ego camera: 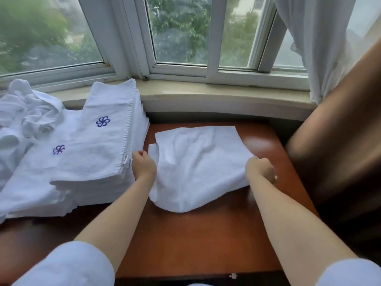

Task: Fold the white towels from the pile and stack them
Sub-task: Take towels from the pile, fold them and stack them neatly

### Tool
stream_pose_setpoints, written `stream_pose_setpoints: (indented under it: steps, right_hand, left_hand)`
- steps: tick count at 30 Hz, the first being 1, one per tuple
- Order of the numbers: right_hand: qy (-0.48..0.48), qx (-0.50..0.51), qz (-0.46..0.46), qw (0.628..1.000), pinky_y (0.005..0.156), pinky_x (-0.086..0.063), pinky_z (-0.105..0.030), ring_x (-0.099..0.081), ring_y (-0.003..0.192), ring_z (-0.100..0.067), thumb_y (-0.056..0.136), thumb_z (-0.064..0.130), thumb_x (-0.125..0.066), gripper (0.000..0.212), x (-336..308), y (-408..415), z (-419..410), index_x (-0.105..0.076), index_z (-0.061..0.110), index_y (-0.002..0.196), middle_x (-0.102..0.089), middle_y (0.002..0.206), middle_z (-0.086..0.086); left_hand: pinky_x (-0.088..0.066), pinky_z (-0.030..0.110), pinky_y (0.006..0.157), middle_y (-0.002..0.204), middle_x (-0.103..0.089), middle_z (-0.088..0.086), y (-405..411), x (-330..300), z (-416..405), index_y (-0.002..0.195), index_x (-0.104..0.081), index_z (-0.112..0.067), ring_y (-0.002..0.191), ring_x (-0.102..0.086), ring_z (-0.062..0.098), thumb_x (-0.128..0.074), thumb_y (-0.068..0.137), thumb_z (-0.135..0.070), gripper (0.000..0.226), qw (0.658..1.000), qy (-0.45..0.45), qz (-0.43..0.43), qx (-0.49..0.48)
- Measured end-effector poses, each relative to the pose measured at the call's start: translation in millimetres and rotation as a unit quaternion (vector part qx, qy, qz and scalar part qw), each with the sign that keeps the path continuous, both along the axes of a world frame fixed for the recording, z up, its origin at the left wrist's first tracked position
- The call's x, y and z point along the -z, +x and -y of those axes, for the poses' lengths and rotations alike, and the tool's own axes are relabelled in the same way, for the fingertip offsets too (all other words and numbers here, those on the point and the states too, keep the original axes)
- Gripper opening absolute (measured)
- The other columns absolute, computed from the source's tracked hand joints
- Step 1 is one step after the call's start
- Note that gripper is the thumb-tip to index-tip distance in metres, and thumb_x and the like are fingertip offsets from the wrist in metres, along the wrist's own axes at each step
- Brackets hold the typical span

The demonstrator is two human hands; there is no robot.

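Sleeves: two pale sleeves (68, 265) sit closest, one on each arm
Left hand: the left hand (143, 164) pinches the left edge of the towel (198, 168), fingers curled on the cloth
Right hand: the right hand (260, 168) grips the right edge of the same towel, fingers curled round it
Where the towel is: it lies on the brown table (185, 240), between the two hands, just beside the folded stack (99, 145)
What could go wrong: I think the fold could come out crooked, because a small flap sticks out at the left and the edges do not line up. The near part bulges up, so it may slip or bunch if one hand pulls harder
How the towel looks: white, soft, fluffy and full of wrinkles
Stack: neat towels with blue flower marks
Pile: crumpled white towels (22, 112) at the far left, waiting by the window (181, 38)
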State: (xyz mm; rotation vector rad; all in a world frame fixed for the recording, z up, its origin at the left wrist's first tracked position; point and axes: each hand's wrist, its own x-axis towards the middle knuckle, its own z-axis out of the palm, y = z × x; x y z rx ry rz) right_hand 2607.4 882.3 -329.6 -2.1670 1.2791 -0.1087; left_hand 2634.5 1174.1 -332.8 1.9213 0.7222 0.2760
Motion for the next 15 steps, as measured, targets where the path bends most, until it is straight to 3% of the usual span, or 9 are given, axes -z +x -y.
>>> stream_pose_setpoints:
  steps: [2, 4, 6, 7, 9, 11, 13, 15]
  right_hand:
    - [0.017, -0.008, -0.039, 0.999, 0.109, -0.025, -0.042, -0.055, 0.113, -0.035, 0.093, 0.024, -0.042, 0.040, 1, -5, 3, -0.058, 0.000, 0.121, -0.061, 0.121, -0.020]
    - [0.073, -0.048, -0.086, 0.993, 0.112, -0.028, -0.044, -0.053, 0.118, -0.037, 0.090, 0.022, -0.048, 0.045, 10, -13, 5, -0.053, -0.001, 0.128, -0.056, 0.128, -0.020]
    - [0.112, -0.083, -0.088, 0.986, 0.105, -0.040, -0.044, -0.056, 0.111, -0.038, 0.087, 0.018, -0.050, 0.046, 22, -24, 5, -0.052, 0.001, 0.129, -0.057, 0.125, -0.018]
    - [0.116, -0.091, -0.082, 0.986, 0.098, -0.045, -0.041, -0.058, 0.104, -0.037, 0.086, 0.016, -0.050, 0.043, 28, -30, 5, -0.054, 0.003, 0.127, -0.059, 0.121, -0.017]
    - [0.114, -0.107, -0.084, 0.984, 0.081, -0.046, -0.033, -0.057, 0.097, -0.035, 0.087, 0.012, -0.049, 0.041, 38, -36, 6, -0.053, 0.004, 0.127, -0.059, 0.120, -0.016]
    - [0.113, -0.122, -0.090, 0.982, 0.072, -0.042, -0.031, -0.058, 0.103, -0.036, 0.088, 0.011, -0.048, 0.042, 45, -39, 6, -0.051, 0.003, 0.129, -0.059, 0.122, -0.017]
    - [0.110, -0.138, -0.098, 0.980, 0.070, -0.041, -0.031, -0.058, 0.100, -0.036, 0.089, 0.011, -0.048, 0.041, 48, -38, 5, -0.051, 0.003, 0.129, -0.059, 0.122, -0.016]
    - [0.112, -0.153, -0.104, 0.976, 0.068, -0.042, -0.031, -0.055, 0.091, -0.033, 0.089, 0.012, -0.047, 0.036, 52, -37, 2, -0.052, 0.003, 0.124, -0.059, 0.119, -0.016]
  left_hand:
    - [-0.041, 0.035, 0.075, 0.097, -0.056, 0.010, -18, 4, -2, 0.101, -0.047, -0.012, 0.095, -0.058, 0.032, -0.041, 0.098, -0.018, 0.010, 0.997, 0.047, -0.005, 0.066]
    - [-0.046, 0.039, 0.086, 0.115, -0.055, 0.013, -34, 21, -4, 0.119, -0.047, -0.007, 0.108, -0.056, 0.034, -0.052, 0.095, -0.023, 0.030, 0.985, 0.075, -0.075, 0.136]
    - [-0.048, 0.040, 0.092, 0.131, -0.050, 0.014, -46, 31, -2, 0.137, -0.038, -0.006, 0.112, -0.055, 0.034, -0.059, 0.093, -0.028, 0.054, 0.977, 0.014, -0.159, 0.139]
    - [-0.053, 0.038, 0.082, 0.127, -0.051, 0.013, -52, 35, 1, 0.137, -0.037, -0.007, 0.100, -0.058, 0.031, -0.059, 0.093, -0.027, 0.054, 0.974, -0.059, -0.180, 0.122]
    - [-0.052, 0.026, 0.052, 0.104, -0.052, 0.009, -58, 39, 4, 0.124, -0.041, -0.009, 0.071, -0.054, 0.021, -0.058, 0.094, -0.023, 0.037, 0.957, -0.214, -0.188, 0.057]
    - [-0.044, 0.016, 0.039, 0.081, -0.048, 0.009, -59, 41, 0, 0.110, -0.046, -0.007, 0.058, -0.044, 0.016, -0.058, 0.095, -0.020, 0.023, 0.929, -0.311, -0.201, 0.014]
    - [-0.039, 0.014, 0.036, 0.073, -0.044, 0.007, -56, 41, -6, 0.098, -0.054, -0.005, 0.053, -0.039, 0.013, -0.064, 0.092, -0.021, 0.019, 0.911, -0.332, -0.241, 0.044]
    - [-0.038, 0.017, 0.040, 0.076, -0.044, 0.005, -52, 41, -9, 0.094, -0.059, -0.009, 0.056, -0.038, 0.012, -0.070, 0.087, -0.018, 0.016, 0.916, -0.284, -0.266, 0.101]
